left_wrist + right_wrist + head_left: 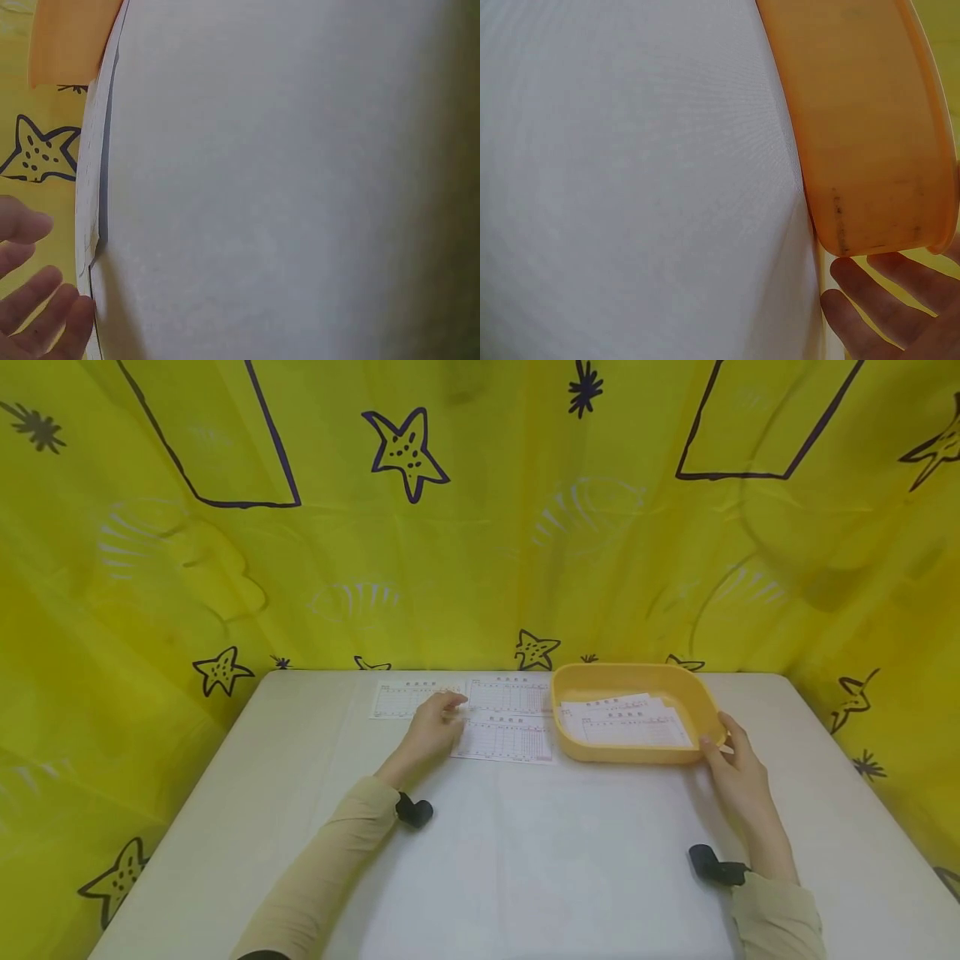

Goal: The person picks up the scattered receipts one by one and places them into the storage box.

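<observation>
My left hand (435, 724) hovers over the paper slips, fingers loosely bent and nothing visible between them; in the left wrist view its fingers (64, 311) are spread. Beneath and beside it lie a printed slip (393, 702) at the left, another slip (498, 696) at the back and a third slip (510, 742) nearer me. To the right stands a yellow plastic basket (637, 753) with several printed slips (637, 727) inside. My right hand (738, 768) holds the basket's right end, thumb at the near corner and fingers along the side, partly hidden by it.
A white-covered table (525, 860) carries everything. Directly behind its far edge hangs a yellow curtain (465, 552) with stars and shells on it. Black wrist mounts (415, 811) sit at both cuffs.
</observation>
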`<state>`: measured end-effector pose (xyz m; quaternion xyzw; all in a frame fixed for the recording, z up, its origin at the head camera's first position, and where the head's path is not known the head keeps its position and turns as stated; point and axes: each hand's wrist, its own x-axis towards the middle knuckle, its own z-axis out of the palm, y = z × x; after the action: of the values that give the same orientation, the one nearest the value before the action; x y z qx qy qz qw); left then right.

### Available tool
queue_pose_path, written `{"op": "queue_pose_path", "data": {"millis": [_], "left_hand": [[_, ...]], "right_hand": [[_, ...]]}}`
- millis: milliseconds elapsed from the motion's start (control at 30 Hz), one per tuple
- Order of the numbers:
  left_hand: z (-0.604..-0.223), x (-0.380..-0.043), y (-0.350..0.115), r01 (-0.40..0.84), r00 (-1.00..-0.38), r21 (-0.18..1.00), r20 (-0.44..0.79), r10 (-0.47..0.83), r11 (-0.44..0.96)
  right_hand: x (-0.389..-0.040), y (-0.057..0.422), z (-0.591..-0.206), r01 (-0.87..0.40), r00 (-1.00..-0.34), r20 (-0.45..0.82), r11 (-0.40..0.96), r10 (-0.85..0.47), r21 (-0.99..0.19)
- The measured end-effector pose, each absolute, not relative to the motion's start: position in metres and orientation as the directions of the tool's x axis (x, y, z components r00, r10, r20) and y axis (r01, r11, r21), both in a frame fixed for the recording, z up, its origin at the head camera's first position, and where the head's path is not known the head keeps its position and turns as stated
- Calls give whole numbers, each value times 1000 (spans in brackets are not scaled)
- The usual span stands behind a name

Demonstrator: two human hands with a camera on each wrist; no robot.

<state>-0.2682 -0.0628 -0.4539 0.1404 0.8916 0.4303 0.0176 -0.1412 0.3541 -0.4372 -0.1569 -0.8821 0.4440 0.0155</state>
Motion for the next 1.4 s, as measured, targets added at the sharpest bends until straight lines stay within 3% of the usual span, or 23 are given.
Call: {"op": "queue_pose_path", "data": {"millis": [700,1400], "left_hand": [[-457,-271,-62,313,-927,653,52,371,689],[-451,-276,-55,224,-941,661,-45,336,716]], "right_hand": [[-140,354,-436,265,-950,-115,557,290,-787],[-141,355,-439,255,-951,-99,566,292,-784]]}}
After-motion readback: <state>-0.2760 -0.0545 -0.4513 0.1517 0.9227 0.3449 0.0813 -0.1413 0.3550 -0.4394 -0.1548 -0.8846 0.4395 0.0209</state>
